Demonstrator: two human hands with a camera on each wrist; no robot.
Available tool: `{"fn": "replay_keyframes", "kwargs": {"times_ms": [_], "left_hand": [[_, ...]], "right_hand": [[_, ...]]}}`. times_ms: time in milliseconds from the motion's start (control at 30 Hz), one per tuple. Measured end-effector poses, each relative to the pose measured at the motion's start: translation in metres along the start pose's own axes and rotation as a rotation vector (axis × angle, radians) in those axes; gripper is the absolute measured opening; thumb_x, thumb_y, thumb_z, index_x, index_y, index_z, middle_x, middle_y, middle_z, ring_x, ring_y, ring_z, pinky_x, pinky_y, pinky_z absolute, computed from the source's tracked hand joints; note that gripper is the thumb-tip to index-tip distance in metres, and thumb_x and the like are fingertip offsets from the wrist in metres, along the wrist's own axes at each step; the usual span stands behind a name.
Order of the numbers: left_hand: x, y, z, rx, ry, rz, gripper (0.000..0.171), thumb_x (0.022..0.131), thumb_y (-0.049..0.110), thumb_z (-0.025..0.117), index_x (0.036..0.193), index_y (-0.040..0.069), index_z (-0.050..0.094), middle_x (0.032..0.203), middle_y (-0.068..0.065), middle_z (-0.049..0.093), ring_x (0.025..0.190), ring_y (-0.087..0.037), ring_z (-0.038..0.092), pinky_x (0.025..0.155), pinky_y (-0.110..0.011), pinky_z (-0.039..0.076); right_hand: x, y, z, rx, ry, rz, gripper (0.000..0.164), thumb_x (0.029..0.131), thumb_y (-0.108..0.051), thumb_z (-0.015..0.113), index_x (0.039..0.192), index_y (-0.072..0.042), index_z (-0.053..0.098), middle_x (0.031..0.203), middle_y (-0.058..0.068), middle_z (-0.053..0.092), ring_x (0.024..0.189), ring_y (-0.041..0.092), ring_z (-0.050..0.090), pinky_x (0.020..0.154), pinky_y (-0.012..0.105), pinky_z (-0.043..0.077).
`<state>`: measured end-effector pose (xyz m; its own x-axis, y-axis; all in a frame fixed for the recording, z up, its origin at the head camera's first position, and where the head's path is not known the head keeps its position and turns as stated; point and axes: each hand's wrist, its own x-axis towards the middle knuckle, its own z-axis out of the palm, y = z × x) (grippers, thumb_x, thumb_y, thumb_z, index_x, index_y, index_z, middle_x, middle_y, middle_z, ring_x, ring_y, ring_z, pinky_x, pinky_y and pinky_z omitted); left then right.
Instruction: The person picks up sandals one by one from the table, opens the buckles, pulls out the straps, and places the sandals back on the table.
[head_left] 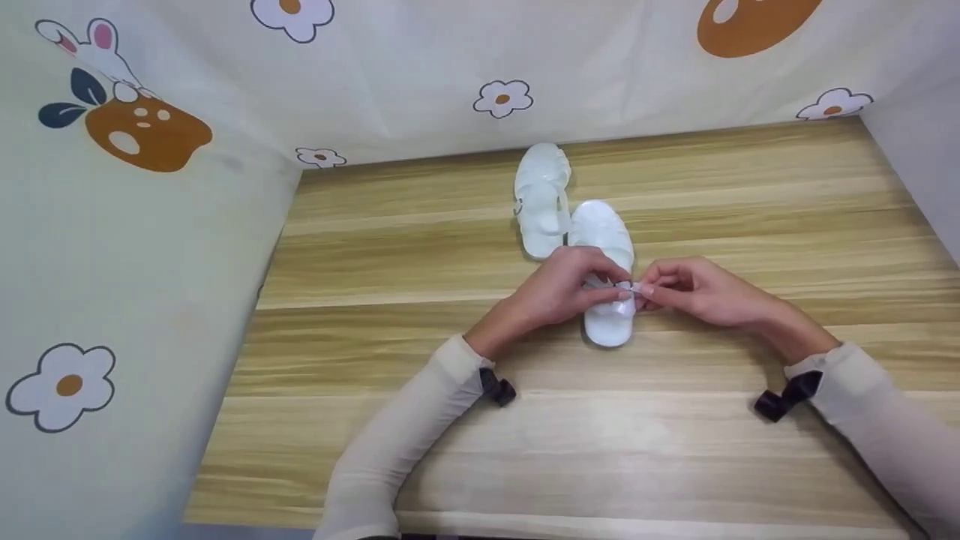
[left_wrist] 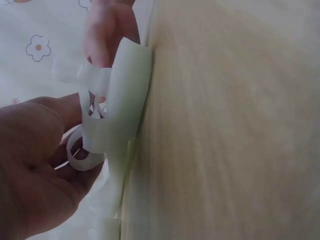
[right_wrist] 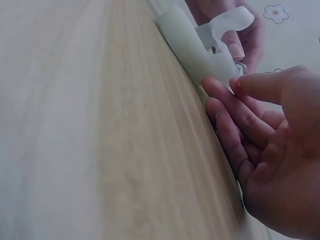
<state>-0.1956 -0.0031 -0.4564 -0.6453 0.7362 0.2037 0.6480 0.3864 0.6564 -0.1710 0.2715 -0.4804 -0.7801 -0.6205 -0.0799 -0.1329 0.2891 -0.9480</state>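
A white sandal (head_left: 609, 330) lies sole down on the table, toe pointing away from me. My left hand (head_left: 562, 289) reaches over it from the left, thumb and fingers pinching the ankle strap (left_wrist: 86, 162) beside the metal buckle (right_wrist: 242, 68). From the right, my right hand (head_left: 701, 291) pinches the strap's end (head_left: 641, 289) between thumb and forefinger, right at the buckle. Its other fingers lie close along the sandal's side in the right wrist view. The second white sandal (head_left: 541, 202) lies just behind and to the left, with a small buckle on its left side.
The sandals are on a wood-grain table (head_left: 390, 262). A pale cloth wall (head_left: 420, 82) with flowers and fruit rises behind and to the left. Black wrist cameras (head_left: 784, 397) hang below both sleeves, close over the tabletop.
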Motion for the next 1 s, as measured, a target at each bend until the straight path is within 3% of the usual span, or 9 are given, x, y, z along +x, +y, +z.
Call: {"fn": "replay_keyframes", "kwargs": {"times_ms": [167, 333, 467, 633, 833, 1000], "left_hand": [[-0.003, -0.002, 0.002, 0.023, 0.022, 0.035, 0.024, 0.101, 0.027, 0.08, 0.12, 0.012, 0.082, 0.11, 0.0, 0.082, 0.105, -0.01, 0.071, 0.098, -0.021, 0.052], [-0.004, 0.0, 0.004, 0.07, 0.041, 0.069, 0.024, 0.102, 0.025, 0.079, 0.12, 0.011, 0.082, 0.113, -0.001, 0.082, 0.108, -0.011, 0.072, 0.1, -0.02, 0.053], [-0.003, 0.003, 0.005, 0.092, 0.055, 0.087, 0.023, 0.101, 0.024, 0.079, 0.12, 0.01, 0.082, 0.112, -0.002, 0.082, 0.107, -0.011, 0.073, 0.098, -0.02, 0.054], [-0.002, 0.005, 0.005, 0.1, 0.061, 0.109, 0.023, 0.101, 0.022, 0.079, 0.12, 0.009, 0.082, 0.11, -0.003, 0.083, 0.105, -0.012, 0.074, 0.096, -0.019, 0.054], [-0.001, 0.006, 0.005, 0.107, 0.061, 0.125, 0.024, 0.101, 0.023, 0.079, 0.121, 0.01, 0.083, 0.107, -0.002, 0.083, 0.101, -0.011, 0.074, 0.093, -0.018, 0.055], [-0.001, 0.002, 0.006, 0.084, 0.061, 0.115, 0.024, 0.101, 0.023, 0.08, 0.121, 0.01, 0.082, 0.109, -0.002, 0.083, 0.104, -0.011, 0.075, 0.097, -0.018, 0.054]], "right_hand": [[0.002, 0.001, 0.001, 0.099, -0.005, 0.03, 0.026, 0.112, -0.017, 0.061, 0.118, 0.007, 0.069, 0.112, 0.018, 0.079, 0.107, 0.02, 0.078, 0.098, 0.031, 0.063], [0.001, 0.001, 0.004, 0.073, 0.013, 0.021, 0.025, 0.111, -0.018, 0.062, 0.111, 0.007, 0.067, 0.094, 0.013, 0.075, 0.089, 0.015, 0.071, 0.083, 0.023, 0.057], [0.0, -0.001, 0.006, 0.067, 0.022, 0.003, 0.026, 0.111, -0.016, 0.061, 0.109, 0.01, 0.063, 0.088, 0.013, 0.071, 0.082, 0.018, 0.066, 0.076, 0.024, 0.053], [-0.002, -0.003, 0.008, 0.052, 0.05, -0.004, 0.026, 0.111, -0.016, 0.061, 0.108, 0.01, 0.063, 0.087, 0.016, 0.072, 0.081, 0.02, 0.067, 0.077, 0.025, 0.054], [0.0, -0.002, 0.01, 0.043, 0.076, -0.005, 0.024, 0.111, -0.017, 0.063, 0.104, 0.006, 0.066, 0.086, 0.011, 0.074, 0.082, 0.015, 0.068, 0.08, 0.023, 0.054], [0.002, 0.001, 0.006, 0.069, 0.093, 0.028, 0.023, 0.108, -0.018, 0.068, 0.11, 0.005, 0.07, 0.095, 0.012, 0.079, 0.092, 0.015, 0.075, 0.088, 0.024, 0.06]]}}
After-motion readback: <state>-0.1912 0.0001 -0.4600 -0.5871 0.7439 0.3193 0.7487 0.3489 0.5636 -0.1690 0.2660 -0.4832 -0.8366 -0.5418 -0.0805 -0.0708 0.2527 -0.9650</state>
